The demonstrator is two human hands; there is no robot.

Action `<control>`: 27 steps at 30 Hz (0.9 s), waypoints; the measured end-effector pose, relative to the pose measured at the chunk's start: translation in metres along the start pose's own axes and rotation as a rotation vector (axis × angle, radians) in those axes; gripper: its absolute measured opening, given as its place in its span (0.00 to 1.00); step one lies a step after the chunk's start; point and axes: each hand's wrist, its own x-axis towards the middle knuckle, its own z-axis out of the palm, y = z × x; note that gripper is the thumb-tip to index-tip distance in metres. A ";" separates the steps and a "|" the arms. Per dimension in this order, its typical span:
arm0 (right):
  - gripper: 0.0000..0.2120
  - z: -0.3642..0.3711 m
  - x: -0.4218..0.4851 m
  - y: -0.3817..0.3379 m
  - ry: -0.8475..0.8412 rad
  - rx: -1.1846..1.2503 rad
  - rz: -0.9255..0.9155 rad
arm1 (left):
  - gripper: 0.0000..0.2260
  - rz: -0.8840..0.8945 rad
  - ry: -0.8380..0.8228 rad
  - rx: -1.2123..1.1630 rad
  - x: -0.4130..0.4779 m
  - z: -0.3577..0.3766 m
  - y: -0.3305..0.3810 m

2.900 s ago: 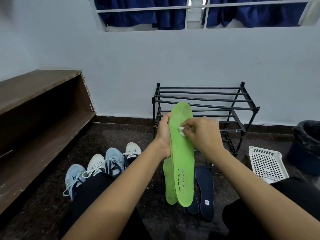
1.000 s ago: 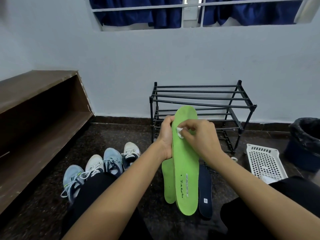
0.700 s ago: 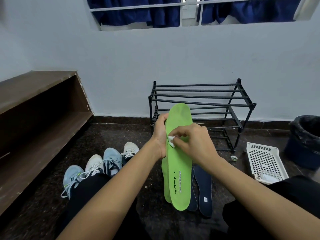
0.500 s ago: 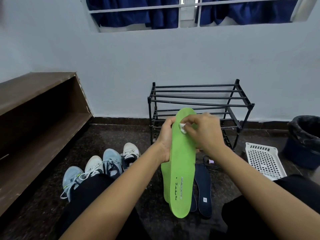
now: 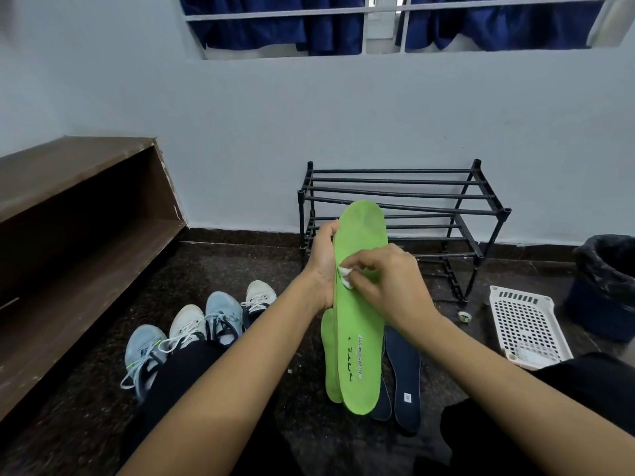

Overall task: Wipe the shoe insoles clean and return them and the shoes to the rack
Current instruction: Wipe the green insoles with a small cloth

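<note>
The shoes (image 5: 223, 314) stand on the floor at the left. The left hand (image 5: 322, 266) curls its grip round the left edge of the green insole (image 5: 357, 324). The insole is held up lengthwise, heel toward the person and toe toward the rack (image 5: 395, 182). The right hand (image 5: 391, 283) pinches a white wipe (image 5: 345, 277) against the insole's middle, just beside the left hand. The next stroke likely runs along that long axis.

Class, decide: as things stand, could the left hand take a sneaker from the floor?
Probably not yet. The left hand grips the green insole. Once freed it likely could, since nothing seems to lie between it and the sneakers.
</note>
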 end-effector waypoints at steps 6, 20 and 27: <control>0.04 -0.005 0.011 0.009 0.041 -0.064 0.006 | 0.22 -0.013 -0.033 0.028 -0.003 0.003 -0.003; 0.06 -0.005 0.018 0.014 0.083 -0.002 0.101 | 0.24 -0.063 -0.072 0.055 -0.009 0.008 -0.005; 0.06 0.003 0.004 0.001 0.022 -0.005 0.008 | 0.20 -0.046 0.012 0.025 -0.007 -0.001 0.002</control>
